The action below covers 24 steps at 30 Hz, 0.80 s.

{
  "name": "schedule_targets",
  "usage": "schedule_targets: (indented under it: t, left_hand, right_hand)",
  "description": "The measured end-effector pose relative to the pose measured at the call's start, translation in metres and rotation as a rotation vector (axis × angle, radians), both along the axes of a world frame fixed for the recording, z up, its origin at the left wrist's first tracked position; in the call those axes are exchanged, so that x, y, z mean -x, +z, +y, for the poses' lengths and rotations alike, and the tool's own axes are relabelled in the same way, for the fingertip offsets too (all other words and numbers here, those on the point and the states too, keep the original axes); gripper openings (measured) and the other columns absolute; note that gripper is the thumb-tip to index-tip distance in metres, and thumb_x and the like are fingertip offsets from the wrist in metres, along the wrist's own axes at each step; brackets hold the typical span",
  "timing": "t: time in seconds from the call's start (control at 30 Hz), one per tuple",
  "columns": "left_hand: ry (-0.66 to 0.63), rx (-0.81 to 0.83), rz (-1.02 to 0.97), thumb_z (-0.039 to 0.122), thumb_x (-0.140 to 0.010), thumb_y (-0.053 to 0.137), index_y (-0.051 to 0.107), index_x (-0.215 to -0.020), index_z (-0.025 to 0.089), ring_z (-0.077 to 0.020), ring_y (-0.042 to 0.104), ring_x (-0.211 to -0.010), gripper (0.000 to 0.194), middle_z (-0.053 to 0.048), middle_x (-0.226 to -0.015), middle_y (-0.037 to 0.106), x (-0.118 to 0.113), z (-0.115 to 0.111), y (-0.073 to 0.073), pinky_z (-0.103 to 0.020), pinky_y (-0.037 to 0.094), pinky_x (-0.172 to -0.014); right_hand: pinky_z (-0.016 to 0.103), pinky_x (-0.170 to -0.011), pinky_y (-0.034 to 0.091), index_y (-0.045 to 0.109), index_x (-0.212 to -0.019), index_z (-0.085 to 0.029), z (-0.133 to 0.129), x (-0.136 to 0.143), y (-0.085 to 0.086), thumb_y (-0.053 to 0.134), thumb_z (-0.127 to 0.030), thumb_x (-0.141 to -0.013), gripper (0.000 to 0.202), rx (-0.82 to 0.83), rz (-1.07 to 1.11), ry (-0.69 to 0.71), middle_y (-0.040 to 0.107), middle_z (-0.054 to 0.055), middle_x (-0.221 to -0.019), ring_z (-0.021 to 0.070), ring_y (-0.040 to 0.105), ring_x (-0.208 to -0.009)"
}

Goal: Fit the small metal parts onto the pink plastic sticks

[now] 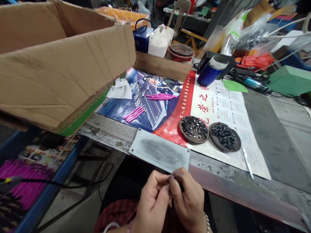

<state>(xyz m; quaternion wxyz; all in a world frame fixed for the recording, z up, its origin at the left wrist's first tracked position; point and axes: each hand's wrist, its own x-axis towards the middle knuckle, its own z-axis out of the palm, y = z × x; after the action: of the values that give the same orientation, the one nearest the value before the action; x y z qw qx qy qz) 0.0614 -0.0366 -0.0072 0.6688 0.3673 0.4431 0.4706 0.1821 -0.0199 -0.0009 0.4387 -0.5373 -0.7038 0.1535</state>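
My left hand (154,198) and my right hand (188,195) meet fingertip to fingertip in front of the table edge, both closed. A small pink piece (172,176) peeks out between their pinched fingers; most of it is hidden, so its kind does not show. Just beyond my hands, a pale metal plate (160,150) with a dark smudged middle lies at the edge. Past it are two bunches of slender pink sticks (135,114). One round dish (194,129) holds small black and shiny metal parts; another dish (225,137) holds thin black pieces.
A large cardboard box (70,69) stands at the left. Below it, a blue crate (44,201) holds many pink sticks (23,180). A calendar poster (234,122) covers part of the table, with a white pen-like tool (247,163) and a blue cup (212,71) on it.
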Motion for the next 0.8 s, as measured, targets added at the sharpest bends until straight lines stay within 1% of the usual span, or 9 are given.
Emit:
schedule_targets:
  t: [0.07, 0.1, 0.17, 0.27, 0.37, 0.47, 0.53, 0.67, 0.8]
  left_hand:
    - [-0.004, -0.053, 0.057, 0.039, -0.098, 0.059, 0.065, -0.094, 0.019, -0.0095, 0.05, -0.065, 0.021, 0.001, -0.076, 0.058, 0.0, 0.0, 0.001, -0.019, 0.047, -0.063]
    - [-0.014, -0.071, 0.073, 0.038, -0.099, 0.057, 0.064, -0.094, 0.019, -0.0101, 0.051, -0.067, 0.021, 0.001, -0.077, 0.059, 0.0, -0.001, 0.001, -0.02, 0.047, -0.063]
    - [-0.057, -0.098, 0.091, 0.036, -0.101, 0.053, 0.062, -0.095, 0.019, -0.0098, 0.05, -0.062, 0.02, 0.002, -0.072, 0.056, 0.001, -0.003, -0.001, -0.019, 0.045, -0.059]
    - [-0.139, -0.196, 0.206, 0.028, -0.103, 0.046, 0.06, -0.097, 0.021, -0.0091, 0.049, -0.055, 0.017, 0.005, -0.065, 0.053, 0.004, -0.004, 0.0, -0.019, 0.043, -0.054]
    - [-0.148, -0.427, 0.472, 0.015, -0.1, 0.047, 0.059, -0.104, 0.023, -0.0106, 0.061, -0.061, 0.016, 0.003, -0.072, 0.064, 0.011, -0.002, 0.004, -0.02, 0.048, -0.059]
    - [-0.092, -0.642, 0.709, 0.008, -0.096, 0.049, 0.057, -0.107, 0.024, -0.0133, 0.07, -0.068, 0.021, 0.001, -0.079, 0.07, 0.015, 0.001, 0.008, -0.023, 0.053, -0.066]
    - [-0.07, -0.73, 0.804, 0.006, -0.096, 0.049, 0.056, -0.104, 0.023, -0.015, 0.072, -0.069, 0.02, -0.001, -0.079, 0.072, 0.015, 0.004, 0.01, -0.025, 0.055, -0.067]
    - [-0.051, -0.834, 0.922, 0.006, -0.098, 0.047, 0.053, -0.098, 0.022, -0.0172, 0.072, -0.064, 0.017, -0.003, -0.076, 0.073, 0.011, 0.007, 0.015, -0.027, 0.057, -0.063]
    - [-0.039, -0.907, 1.009, 0.005, -0.098, 0.047, 0.053, -0.096, 0.021, -0.019, 0.073, -0.063, 0.018, -0.005, -0.075, 0.073, 0.009, 0.011, 0.022, -0.028, 0.057, -0.059]
  right_hand:
    - [0.024, -0.048, 0.033, 0.049, -0.07, -0.021, -0.001, 0.002, -0.001, 0.045, -0.014, -0.1, 0.031, -0.105, -0.079, -0.061, 0.046, -0.003, -0.057, 0.0107, 0.044, -0.047]
    - [0.025, -0.046, 0.03, 0.046, -0.067, -0.021, -0.001, 0.002, -0.001, 0.045, -0.015, -0.101, 0.034, -0.098, -0.078, -0.066, 0.043, -0.004, -0.055, 0.0102, 0.041, -0.045]
    - [0.024, -0.043, 0.028, 0.042, -0.063, -0.021, -0.001, -0.002, -0.001, 0.043, -0.023, -0.104, 0.041, 0.072, 0.051, 0.01, 0.041, -0.005, -0.051, 0.0092, 0.039, -0.042]
    - [0.02, -0.039, 0.031, 0.043, -0.061, -0.02, 0.0, -0.012, -0.001, 0.035, -0.043, -0.108, 0.053, 0.403, 0.44, 0.152, 0.044, -0.003, -0.05, 0.009, 0.043, -0.04]
    - [0.021, -0.044, 0.043, 0.055, -0.071, -0.017, 0.0, -0.022, 0.0, 0.034, -0.054, -0.106, 0.055, 0.458, 0.679, 0.103, 0.054, 0.0, -0.061, 0.01, 0.049, -0.044]
    - [0.023, -0.053, 0.051, 0.063, -0.083, -0.016, -0.003, -0.028, 0.0, 0.041, -0.052, -0.104, 0.047, 0.408, 0.691, 0.062, 0.06, 0.001, -0.069, 0.0108, 0.056, -0.05]
    - [0.023, -0.055, 0.052, 0.065, -0.086, -0.017, -0.004, -0.03, 0.001, 0.043, -0.048, -0.105, 0.042, 0.392, 0.668, 0.071, 0.062, 0.002, -0.07, 0.0116, 0.059, -0.052]
    - [0.021, -0.056, 0.052, 0.066, -0.088, -0.018, -0.006, -0.031, 0.003, 0.047, -0.039, -0.104, 0.033, 0.443, 0.597, 0.091, 0.061, 0.0, -0.065, 0.0121, 0.061, -0.055]
    - [0.018, -0.055, 0.052, 0.063, -0.083, -0.018, -0.005, -0.031, 0.006, 0.055, -0.033, -0.101, 0.024, 0.437, 0.55, 0.104, 0.061, 0.0, -0.071, 0.0108, 0.061, -0.058]
